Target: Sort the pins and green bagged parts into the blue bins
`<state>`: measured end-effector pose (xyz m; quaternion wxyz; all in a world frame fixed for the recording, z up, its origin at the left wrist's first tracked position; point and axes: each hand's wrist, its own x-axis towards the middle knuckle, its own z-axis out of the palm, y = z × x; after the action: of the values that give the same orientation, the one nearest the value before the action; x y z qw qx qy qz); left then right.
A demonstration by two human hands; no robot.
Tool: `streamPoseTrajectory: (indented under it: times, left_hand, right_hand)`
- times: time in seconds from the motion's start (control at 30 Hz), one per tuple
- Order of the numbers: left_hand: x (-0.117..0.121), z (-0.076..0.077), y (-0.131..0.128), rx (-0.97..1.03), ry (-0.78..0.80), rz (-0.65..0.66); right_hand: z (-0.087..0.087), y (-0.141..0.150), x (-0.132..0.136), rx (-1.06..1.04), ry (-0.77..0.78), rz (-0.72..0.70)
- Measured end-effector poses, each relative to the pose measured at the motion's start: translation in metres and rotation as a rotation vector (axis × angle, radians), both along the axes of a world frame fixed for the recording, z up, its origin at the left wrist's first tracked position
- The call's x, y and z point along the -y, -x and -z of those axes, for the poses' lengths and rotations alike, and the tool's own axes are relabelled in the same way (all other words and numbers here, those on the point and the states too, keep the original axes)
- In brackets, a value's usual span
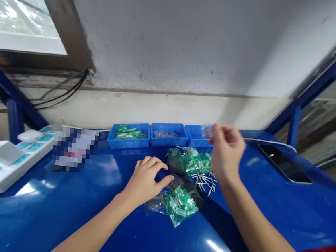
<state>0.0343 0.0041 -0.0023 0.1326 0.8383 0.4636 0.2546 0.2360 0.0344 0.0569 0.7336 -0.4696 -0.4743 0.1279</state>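
Note:
My right hand [228, 151] is raised in front of the right-hand blue bin [194, 136], pinching a small clear plastic bag [206, 131] whose contents are blurred. Low over the blue table, my left hand [147, 180] has its thumb and fingers apart with nothing between them. Beside it lies a pile of small bags: a green-tinted bag [180, 206] in front and another green bag [195, 162] farther back, both with pale pieces inside. Loose metal pins [205, 183] are scattered at the pile's right. A clear bag [155, 204] with brownish rods rests by my left hand.
The left blue bin [128, 137] holds green bags; the middle blue bin [168, 135] holds clear ones. A white power strip [14, 165] with plugs runs along the left. A dark phone [285, 163] and white cable lie right. A wall [195, 44] rises behind.

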Motion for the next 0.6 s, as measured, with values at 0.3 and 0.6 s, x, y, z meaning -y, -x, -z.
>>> streamPoseTrajectory:
  times: [0.3,0.6]
  left_hand:
    - [0.001,0.014,-0.004,-0.072,0.088,-0.079]
    - [-0.009,0.012,0.001,0.005,0.206,-0.220]
  right_hand:
    - [-0.007,-0.001,-0.029,0.629,-0.298,0.363]
    - [0.057,0.025,-0.010,0.892,0.206,-0.096]
